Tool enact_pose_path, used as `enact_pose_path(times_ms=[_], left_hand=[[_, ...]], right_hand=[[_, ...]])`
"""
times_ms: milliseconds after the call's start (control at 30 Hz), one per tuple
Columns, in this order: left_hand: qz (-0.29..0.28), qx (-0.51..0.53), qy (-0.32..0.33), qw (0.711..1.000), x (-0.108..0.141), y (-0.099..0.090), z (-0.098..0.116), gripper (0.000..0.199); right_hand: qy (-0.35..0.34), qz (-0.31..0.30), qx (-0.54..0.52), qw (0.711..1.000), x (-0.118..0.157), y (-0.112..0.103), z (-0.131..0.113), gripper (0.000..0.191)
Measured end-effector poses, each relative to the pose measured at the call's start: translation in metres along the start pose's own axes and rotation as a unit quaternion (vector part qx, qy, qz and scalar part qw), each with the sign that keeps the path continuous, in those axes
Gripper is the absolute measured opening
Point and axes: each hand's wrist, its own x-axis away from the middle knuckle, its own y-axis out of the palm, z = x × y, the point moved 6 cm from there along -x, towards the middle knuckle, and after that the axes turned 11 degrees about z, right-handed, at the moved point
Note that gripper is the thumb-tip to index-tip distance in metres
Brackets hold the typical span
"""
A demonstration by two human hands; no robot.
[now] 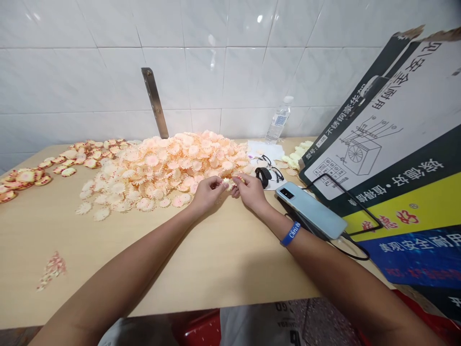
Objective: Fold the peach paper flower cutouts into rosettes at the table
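Between my two hands, at the right front of the big heap, is a small cream flower-shaped piece (228,181) with toothed edges. My left hand (208,194) pinches its left side between thumb and fingers. On its other side my right hand (251,191), below a blue wristband (291,234), is closed on the same piece. My fingers cover much of it. Just behind them rises a large heap of pale pink and cream flower-shaped pieces (169,163).
Redder pieces (27,178) lie at the left, with small scraps (53,270) nearer me. To the right are a black watch (263,177), glasses (275,168), a light-blue phone (317,211), a water bottle (279,120) and a tall printed carton (392,144). A metal strip (155,103) leans against the wall.
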Motion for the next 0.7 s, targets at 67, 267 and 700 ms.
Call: enact_pose_path(times_ms=[67, 267, 700], left_hand=[[0.007, 0.016, -0.002, 1.0, 0.0, -0.002, -0.001, 0.034], [0.029, 0.086, -0.018, 0.996, -0.006, -0.007, -0.004, 0.035], [0.018, 0.087, -0.078, 0.993, -0.006, -0.006, -0.012, 0.037]], right_hand=[[0.009, 0.09, 0.003, 0.996, -0.006, -0.016, 0.0, 0.039], [-0.164, 0.002, 0.192, 0.968, 0.012, -0.002, -0.036, 0.039], [-0.036, -0.326, 0.422, 0.845, 0.03, -0.001, -0.025, 0.056]])
